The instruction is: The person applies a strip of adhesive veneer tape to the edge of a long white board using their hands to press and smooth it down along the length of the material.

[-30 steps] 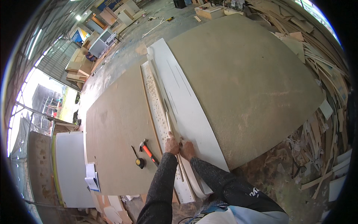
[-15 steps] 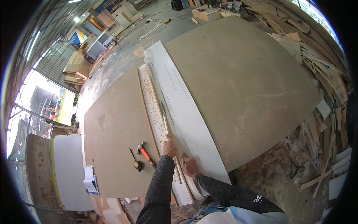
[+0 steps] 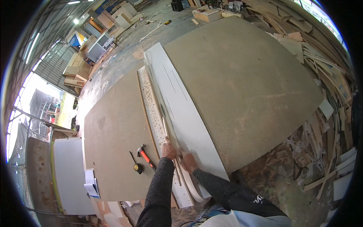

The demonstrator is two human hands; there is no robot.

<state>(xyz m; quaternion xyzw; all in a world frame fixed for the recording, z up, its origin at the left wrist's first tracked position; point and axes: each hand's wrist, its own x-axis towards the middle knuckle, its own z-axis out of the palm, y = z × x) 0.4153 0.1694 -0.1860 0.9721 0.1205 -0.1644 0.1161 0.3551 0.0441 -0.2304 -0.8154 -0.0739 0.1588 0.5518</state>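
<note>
My left hand [image 3: 169, 148] is closed round a thin pale strip [image 3: 165, 126] that lies lengthwise over a long narrow board [image 3: 148, 99] dotted with small brown spots. Just to its right is my right hand [image 3: 188, 162], smeared by motion, at the left edge of a long white panel [image 3: 196, 113] with thin dark lines on it. Its fingers do not show clearly. Below the hands, a flexible white band [image 3: 195, 193] curves at the near end of the boards. Left of my left forearm lie a claw hammer [image 3: 146, 157] with a red-orange handle and a tape measure [image 3: 138, 168].
Large brown sheets, a right one [image 3: 245, 83] and a left one [image 3: 113, 128], bear the boards. An open notebook [image 3: 90, 184] lies at the left sheet's near corner. Scrap wood strips [image 3: 321, 75] heap along the right side. Cabinets stand far left.
My right hand has shifted slightly up and left, closer to my left hand, and is now blurred. The left hand keeps its hold on the strip. The whole view has shifted slightly.
</note>
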